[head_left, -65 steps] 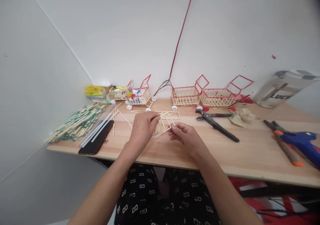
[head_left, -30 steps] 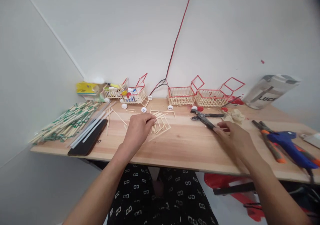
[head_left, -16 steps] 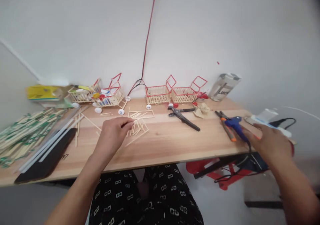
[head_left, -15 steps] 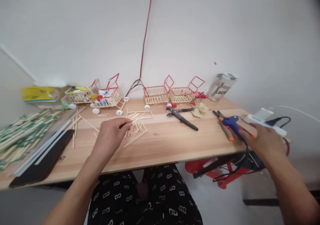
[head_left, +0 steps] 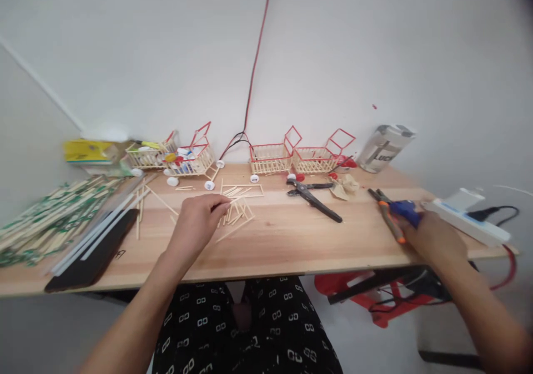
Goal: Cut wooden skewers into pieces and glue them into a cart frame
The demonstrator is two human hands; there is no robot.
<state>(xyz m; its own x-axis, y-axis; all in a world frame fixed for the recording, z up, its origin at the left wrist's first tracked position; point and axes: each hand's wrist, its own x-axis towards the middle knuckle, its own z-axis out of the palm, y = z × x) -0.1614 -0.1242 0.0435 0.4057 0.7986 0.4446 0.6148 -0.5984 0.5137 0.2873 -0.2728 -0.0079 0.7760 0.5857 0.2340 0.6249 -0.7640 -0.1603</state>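
Note:
My left hand (head_left: 199, 221) is closed in a pinch on a thin wooden stick (head_left: 238, 198), just above a pile of short cut sticks (head_left: 235, 217). Behind that pile lies a flat rectangular stick frame (head_left: 257, 186). At the right end of the table, my right hand (head_left: 437, 241) is wrapped round a blue hot glue gun (head_left: 405, 211); the hand hides its handle. Orange-handled pliers (head_left: 392, 225) lie right beside the glue gun, on its left.
Small stick-built carts (head_left: 270, 160) with red rims stand along the wall. Black cutters (head_left: 314, 199) lie mid-table near crumpled paper (head_left: 345, 187). A can (head_left: 385, 147) and a white power strip (head_left: 470, 221) are at right. Bundled sticks (head_left: 58, 213) and glue sticks (head_left: 102, 221) lie left.
My right hand has closed round the glue gun, which it was only reaching over before. My left hand keeps its pinch above the pile. The whole view has shifted slightly.

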